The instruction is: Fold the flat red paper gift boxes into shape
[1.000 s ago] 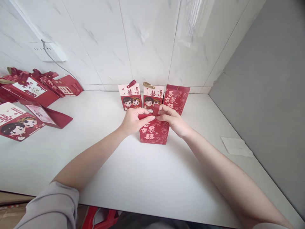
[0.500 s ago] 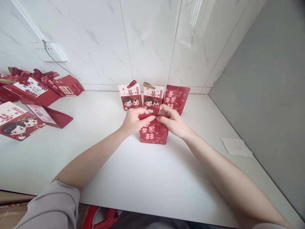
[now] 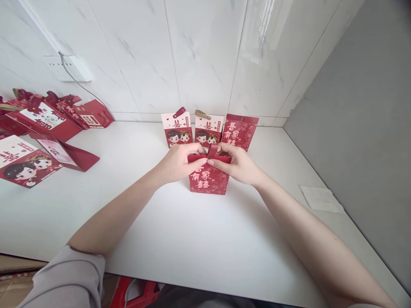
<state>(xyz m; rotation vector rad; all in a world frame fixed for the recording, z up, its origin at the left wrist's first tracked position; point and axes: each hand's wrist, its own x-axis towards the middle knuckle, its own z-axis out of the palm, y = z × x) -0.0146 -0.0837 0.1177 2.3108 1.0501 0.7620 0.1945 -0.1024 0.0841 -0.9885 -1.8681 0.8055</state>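
- While the red box (image 3: 208, 187) stands upright on the white table (image 3: 192, 239) in front of you, both hands are at its top edge.
- Left hand (image 3: 177, 162): fingers curled behind the edge, thumb pressed on the front near the middle; nearly closed, with the box top pinched between.
- Right hand (image 3: 240, 166): mirrors the left, thumb against the front just beside the strap (image 3: 212, 150), fingers bent behind; also nearly closed on the top.
- Strap: dark red, looped above the edge between your hands. Whether its fastening is fully seated, I cannot tell; your thumbs are close around it.
- Risk, judged: uneven thumb pressure could skew the top edge or crease the card.
- Risk, judged: if a fingertip slips off the strap's base, the strap could twist or pull loose, supposing its fastening is not tight.
- Risk, judged: pressing down hard could buckle the box walls, since thin card probably gives easily.
- Behind your hands stand a box with a red strap (image 3: 178, 133), a box with a tan strap (image 3: 208, 133) and a plain-topped red box (image 3: 246, 128). The last is close behind your right knuckles; a backward push there could tip it.
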